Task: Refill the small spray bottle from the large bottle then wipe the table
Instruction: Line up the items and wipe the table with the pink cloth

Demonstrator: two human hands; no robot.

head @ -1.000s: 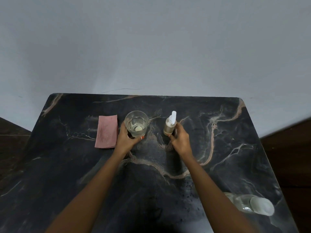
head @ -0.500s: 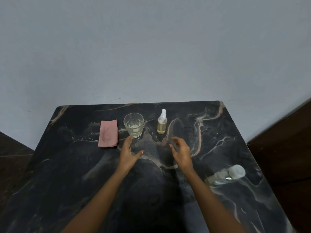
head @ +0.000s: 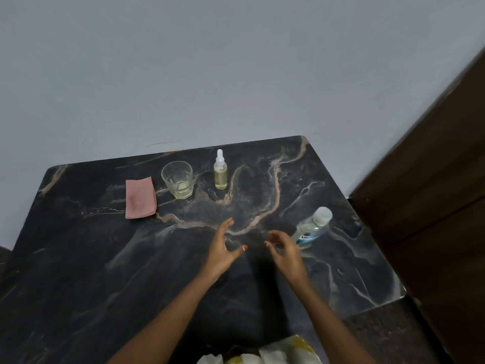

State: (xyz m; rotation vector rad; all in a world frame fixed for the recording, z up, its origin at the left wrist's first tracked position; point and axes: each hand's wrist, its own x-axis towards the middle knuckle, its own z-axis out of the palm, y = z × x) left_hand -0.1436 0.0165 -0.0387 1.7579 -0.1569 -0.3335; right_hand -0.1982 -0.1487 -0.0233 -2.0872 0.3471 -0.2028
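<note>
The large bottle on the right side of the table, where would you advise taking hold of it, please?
Probably around the labelled body of the large bottle, coming from its near left with the right hand, which is closest. It looks upright, its white cap on, and its sides are unobstructed.

Single head-worn wide-angle view, looking forward and steeply down across the desk point(head: 78, 258) toward a grey wall point(head: 210, 74); both hands appear close below, and edges seem bowed by the lens.

A small clear spray bottle point(head: 220, 171) of yellowish liquid is stood upright; a large white-capped bottle point(head: 312, 228) is tilted; a pink folded cloth point(head: 140, 198) is laid flat.
</note>
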